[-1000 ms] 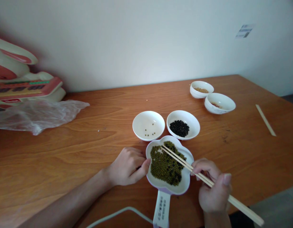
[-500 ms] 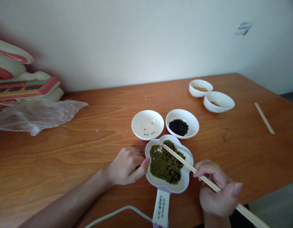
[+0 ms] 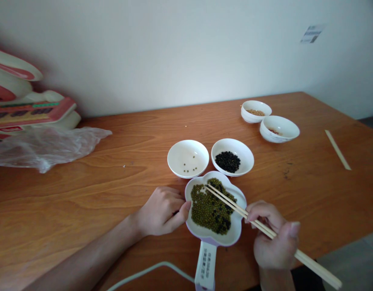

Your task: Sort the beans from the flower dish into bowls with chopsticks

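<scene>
A white flower-shaped pan (image 3: pixel 237 224) with a lilac rim and a labelled handle holds mung beans (image 3: pixel 201 208) mixed with black beans (image 3: pixel 224 224). My left hand (image 3: pixel 162 212) is closed at its left edge, thumb over the rim. In my right hand (image 3: pixel 273 238) is a pair of wooden chopsticks (image 3: pixel 227 201), their tips slightly apart among the beans near the pan's upper left. Whether a bean is between the tips I cannot tell. Just behind the pan stand a white bowl (image 3: pixel 182 152) with several mung beans and another white bowl (image 3: pixel 246 155) with a pile of black beans.
Two more white bowls stand at the back right, one with tan grains (image 3: pixel 255 112), one with reddish bits (image 3: pixel 274 131). A flat wooden strip (image 3: pixel 338 149) lies at right. A plastic bag (image 3: pixel 53 147) and rabbit-like figure (image 3: pixel 32 107) are at left. A pale cord (image 3: pixel 156 266) runs to the handle.
The chopstick tips have parted a little and shifted slightly left. My right hand has moved slightly left and its thumb has shifted. My left hand and the pan have stayed put.
</scene>
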`<state>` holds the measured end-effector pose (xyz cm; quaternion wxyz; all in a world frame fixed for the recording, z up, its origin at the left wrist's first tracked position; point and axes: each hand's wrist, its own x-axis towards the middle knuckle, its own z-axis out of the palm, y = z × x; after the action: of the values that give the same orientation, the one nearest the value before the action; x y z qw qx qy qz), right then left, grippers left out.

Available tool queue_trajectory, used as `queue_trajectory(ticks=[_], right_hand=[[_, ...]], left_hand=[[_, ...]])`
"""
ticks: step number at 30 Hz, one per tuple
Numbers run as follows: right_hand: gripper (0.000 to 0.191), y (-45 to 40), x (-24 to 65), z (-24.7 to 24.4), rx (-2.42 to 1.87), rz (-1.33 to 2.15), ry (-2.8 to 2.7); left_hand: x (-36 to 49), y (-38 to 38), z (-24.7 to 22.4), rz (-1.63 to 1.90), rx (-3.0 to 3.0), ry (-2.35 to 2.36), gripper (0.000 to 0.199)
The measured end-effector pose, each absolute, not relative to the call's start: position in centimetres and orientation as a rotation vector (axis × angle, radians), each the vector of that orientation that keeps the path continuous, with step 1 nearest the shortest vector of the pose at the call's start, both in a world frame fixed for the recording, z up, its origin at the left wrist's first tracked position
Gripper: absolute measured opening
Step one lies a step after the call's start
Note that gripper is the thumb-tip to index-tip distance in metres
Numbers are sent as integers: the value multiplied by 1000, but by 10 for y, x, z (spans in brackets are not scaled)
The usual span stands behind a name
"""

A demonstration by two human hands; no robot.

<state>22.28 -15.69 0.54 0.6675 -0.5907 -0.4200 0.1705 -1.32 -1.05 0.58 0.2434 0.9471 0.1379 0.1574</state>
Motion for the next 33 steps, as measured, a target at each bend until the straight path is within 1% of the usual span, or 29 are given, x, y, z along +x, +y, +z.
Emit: queue_trajectory(ticks=[12, 17, 19, 20, 23, 27, 33], right_hand=[[76, -161, 224, 3, -1229, 331, -915], [73, -162, 232, -2, -1141, 137, -895], [77, -160, 242, -5, -1090, 10, -936], [82, -158, 247, -6, -1046, -51, -977], [89, -153, 257, -8, -1029, -143, -953], [84, -151, 255, -5, -1093, -132, -872], [83, -153, 251, -4, -1131, -79, -848]], left_hand=[[-14, -10, 3, 420, 2586, 383, 44], [-14, -10, 4, 430, 2579, 381, 44], [-14, -11, 3, 435, 2583, 381, 44], [-14, -11, 3, 434, 2585, 382, 44], [-14, -12, 3, 424, 2587, 386, 44], [-14, -11, 4, 413, 2593, 389, 44], [-14, -11, 4, 413, 2596, 389, 45]])
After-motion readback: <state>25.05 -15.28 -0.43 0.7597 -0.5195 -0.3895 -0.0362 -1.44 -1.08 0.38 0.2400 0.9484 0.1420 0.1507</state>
